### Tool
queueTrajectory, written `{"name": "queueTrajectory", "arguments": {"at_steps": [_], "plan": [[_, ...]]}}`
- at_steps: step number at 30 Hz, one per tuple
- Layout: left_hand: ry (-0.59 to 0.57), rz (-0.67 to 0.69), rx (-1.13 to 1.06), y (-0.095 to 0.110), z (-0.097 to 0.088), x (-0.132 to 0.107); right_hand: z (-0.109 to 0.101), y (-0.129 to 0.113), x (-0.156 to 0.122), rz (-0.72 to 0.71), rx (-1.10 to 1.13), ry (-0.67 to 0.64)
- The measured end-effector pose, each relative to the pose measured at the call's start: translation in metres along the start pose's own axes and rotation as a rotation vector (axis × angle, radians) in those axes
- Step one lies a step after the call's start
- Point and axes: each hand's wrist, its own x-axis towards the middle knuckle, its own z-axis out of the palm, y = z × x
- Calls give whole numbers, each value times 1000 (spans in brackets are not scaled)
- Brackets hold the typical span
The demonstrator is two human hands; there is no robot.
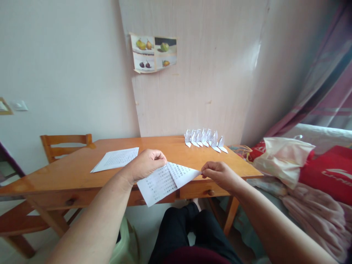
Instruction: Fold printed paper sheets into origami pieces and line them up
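Observation:
My left hand (145, 164) is closed in a pinch on the upper left of a printed sheet of paper (162, 182), held above the near edge of the wooden table (82, 176). My right hand (218, 174) pinches the sheet's right corner. The sheet is creased diagonally, one part folded over. A row of several folded white paper figures (205, 139) stands at the table's back right. A flat printed sheet (117, 158) lies on the table to the left.
A wooden chair (64, 145) stands behind the table's left side. Fruit pictures (154, 53) hang on the wall panel. To the right lie a plastic bag (283, 157), red fabric (330, 172) and pink bedding (316, 212). My dark-trousered legs (187, 227) are below.

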Motion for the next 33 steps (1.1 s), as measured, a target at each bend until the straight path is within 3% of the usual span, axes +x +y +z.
{"name": "queueTrajectory", "arguments": {"at_steps": [7, 15, 19, 27, 33], "plan": [[60, -34, -77, -8, 4, 2, 5, 24, -2, 69, 239, 125], [138, -13, -255, -19, 30, 10, 59, 8, -17, 105, 579, -42], [143, -31, -333, -24, 42, 11, 77, 8, -13, 130, 724, 9], [123, -114, -405, -24, 51, 7, 79, 20, -10, 128, 772, 80], [146, 11, -387, -20, 49, 6, 78, 22, -11, 129, 766, 85]]}}
